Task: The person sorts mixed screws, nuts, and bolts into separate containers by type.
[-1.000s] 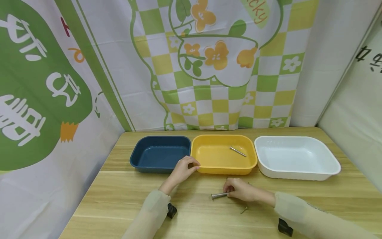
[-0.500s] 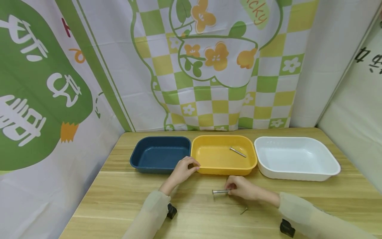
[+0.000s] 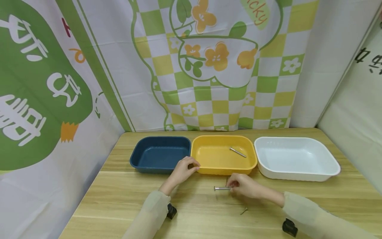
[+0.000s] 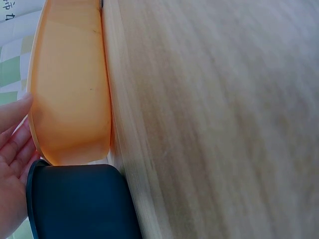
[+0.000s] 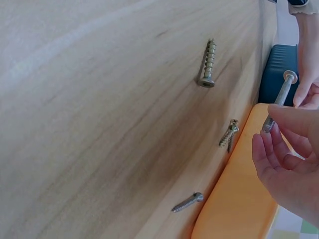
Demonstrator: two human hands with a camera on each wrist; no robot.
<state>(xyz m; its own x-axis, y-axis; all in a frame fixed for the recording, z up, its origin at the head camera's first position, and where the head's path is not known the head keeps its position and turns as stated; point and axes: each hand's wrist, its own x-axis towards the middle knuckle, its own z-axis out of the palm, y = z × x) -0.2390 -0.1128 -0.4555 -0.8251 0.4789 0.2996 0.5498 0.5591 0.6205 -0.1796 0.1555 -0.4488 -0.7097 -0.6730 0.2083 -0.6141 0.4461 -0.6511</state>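
A long silver bolt (image 3: 222,188) is pinched between the thumb and fingers of my right hand (image 3: 246,186), its flat head pointing left. This hand hovers just in front of the yellow tray (image 3: 221,171). Another bolt (image 3: 237,152) lies inside that tray. My left hand (image 3: 182,170) holds the tray's near left corner, thumb and fingers at the rim (image 4: 33,119). On the table, the right wrist view shows a brass-coloured screw (image 5: 207,64), a small cluster of screws (image 5: 229,134) and a silver screw (image 5: 188,202).
Left of the yellow tray stands a dark blue tray (image 3: 161,171), with nothing seen inside. A white tray (image 3: 298,175) stands on the right. All three line the back of the wooden table (image 3: 119,205), before a patterned curtain (image 3: 209,99).
My right hand has risen and moved slightly forward and right, lifting the bolt from the table and levelling it. The left hand has stayed at the yellow tray's corner.
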